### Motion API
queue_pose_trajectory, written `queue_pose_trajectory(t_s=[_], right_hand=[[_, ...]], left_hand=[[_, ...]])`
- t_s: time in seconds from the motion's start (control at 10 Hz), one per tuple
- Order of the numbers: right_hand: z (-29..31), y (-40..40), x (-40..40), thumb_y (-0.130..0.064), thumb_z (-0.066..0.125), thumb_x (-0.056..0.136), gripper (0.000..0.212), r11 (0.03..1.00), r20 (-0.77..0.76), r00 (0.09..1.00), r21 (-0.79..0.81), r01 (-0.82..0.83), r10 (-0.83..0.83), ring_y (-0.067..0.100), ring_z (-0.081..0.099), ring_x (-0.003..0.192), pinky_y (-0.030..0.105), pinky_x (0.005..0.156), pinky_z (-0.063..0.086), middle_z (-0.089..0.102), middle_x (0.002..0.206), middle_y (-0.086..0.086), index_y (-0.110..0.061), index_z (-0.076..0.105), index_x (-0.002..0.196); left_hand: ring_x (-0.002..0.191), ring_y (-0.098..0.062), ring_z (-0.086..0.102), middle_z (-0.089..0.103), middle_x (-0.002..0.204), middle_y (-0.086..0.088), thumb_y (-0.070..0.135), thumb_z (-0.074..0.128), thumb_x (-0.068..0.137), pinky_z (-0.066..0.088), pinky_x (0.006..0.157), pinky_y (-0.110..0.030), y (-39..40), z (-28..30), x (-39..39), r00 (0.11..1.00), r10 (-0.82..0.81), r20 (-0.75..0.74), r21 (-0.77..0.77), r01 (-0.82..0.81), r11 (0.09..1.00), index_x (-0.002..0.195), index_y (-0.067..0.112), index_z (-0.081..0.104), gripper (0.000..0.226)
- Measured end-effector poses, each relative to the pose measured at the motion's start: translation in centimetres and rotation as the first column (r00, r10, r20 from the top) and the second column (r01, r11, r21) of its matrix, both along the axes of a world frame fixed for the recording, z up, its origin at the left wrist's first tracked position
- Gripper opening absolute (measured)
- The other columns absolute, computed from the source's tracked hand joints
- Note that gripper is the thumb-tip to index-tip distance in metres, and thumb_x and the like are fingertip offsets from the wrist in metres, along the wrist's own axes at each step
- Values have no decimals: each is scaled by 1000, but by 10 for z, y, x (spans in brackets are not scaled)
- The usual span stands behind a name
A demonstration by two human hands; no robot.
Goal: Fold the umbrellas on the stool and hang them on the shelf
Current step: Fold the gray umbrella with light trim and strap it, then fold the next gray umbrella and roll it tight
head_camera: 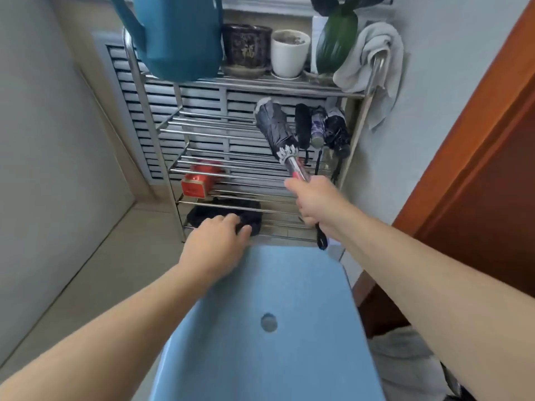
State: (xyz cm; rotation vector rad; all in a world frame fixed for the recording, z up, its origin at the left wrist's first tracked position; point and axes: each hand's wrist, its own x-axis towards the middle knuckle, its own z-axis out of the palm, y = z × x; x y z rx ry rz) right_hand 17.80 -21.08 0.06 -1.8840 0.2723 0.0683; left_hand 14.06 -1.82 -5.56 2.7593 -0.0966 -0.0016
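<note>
While the right hand point(314, 202) grips the handle of the folded dark-grey umbrella point(275, 125), its long axis runs up and away from the fingers – canopy tip aimed at the steel wire shelf point(162, 131), just left of three hung umbrellas point(318, 125). Left hand point(215, 244), fingers loose & holding nothing, hovers by the blue plastic stool's point(275, 285) far edge – right hand's nearer the rail

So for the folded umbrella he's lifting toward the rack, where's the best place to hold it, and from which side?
By the handle, from below and the near side, as the right hand does now. The folded umbrella points canopy-first up at the shelf, so the handle end faces the person and its wrist strap hangs free below the fist.
</note>
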Motion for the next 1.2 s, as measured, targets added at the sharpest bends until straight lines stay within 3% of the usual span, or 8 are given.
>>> queue_pose_trajectory(t_s=[0.1,0.4,0.7,0.8,0.9,1.0,1.1,1.2], right_hand=[[-14,15,66,-32,57,97,19,999,0,999,-18,46,-46,15,28,49,23,39,22,36,61,-3,-18,49,86],[-20,11,192,-23,56,96,26,986,24,989,88,143,-145,15,38,53,28,46,35,42,68,0,-20,43,73],[-37,17,212,-28,59,100,16,953,-40,967,165,255,-252,16,40,58,25,43,41,49,81,4,-15,52,92],[-34,14,191,-26,65,98,24,954,-94,967,163,250,-237,18,50,57,26,51,53,55,69,5,-8,57,113],[-38,4,145,-18,64,97,15,994,-122,987,24,106,-102,23,58,78,34,78,57,58,85,8,-10,53,102],[-42,-22,74,-17,61,94,4,966,5,996,-241,88,-90,23,53,84,33,82,48,56,88,2,-18,58,92],[-47,-60,-36,-15,59,92,13,899,217,965,-377,224,-149,18,58,93,29,82,46,61,99,-5,-26,64,95],[-76,-105,-172,-7,60,90,15,868,210,972,-458,193,-106,19,59,95,30,84,44,61,100,-1,-16,68,97]], left_hand=[[103,-34,62,65,112,-5,57,21,102,47,82,-44,-6,-24,16,994,14,-110,89,-4,996,106,24,56,48],[97,-29,63,68,107,-2,56,21,103,44,79,-39,-7,-29,23,987,57,-148,159,-33,987,107,27,56,45],[89,-30,62,66,95,-1,56,23,103,50,81,-40,-9,-26,20,990,82,-116,123,-68,990,102,26,55,44],[87,-28,60,62,91,2,53,26,104,50,78,-41,-9,-26,19,998,65,-25,81,-63,995,97,23,51,40],[76,-28,53,55,78,3,46,31,106,49,69,-41,-11,-26,14,991,32,129,64,-40,997,85,20,44,35],[65,-29,50,51,69,2,34,40,106,43,55,-38,-5,-32,13,944,4,331,139,-53,989,79,17,40,32],[66,-35,53,54,74,-9,4,66,85,38,55,-41,-12,-21,-3,912,-200,359,401,43,915,83,13,48,20],[88,-37,54,59,96,-13,14,75,76,38,71,-47,-65,-16,-51,875,-353,332,492,159,856,97,11,59,27]])
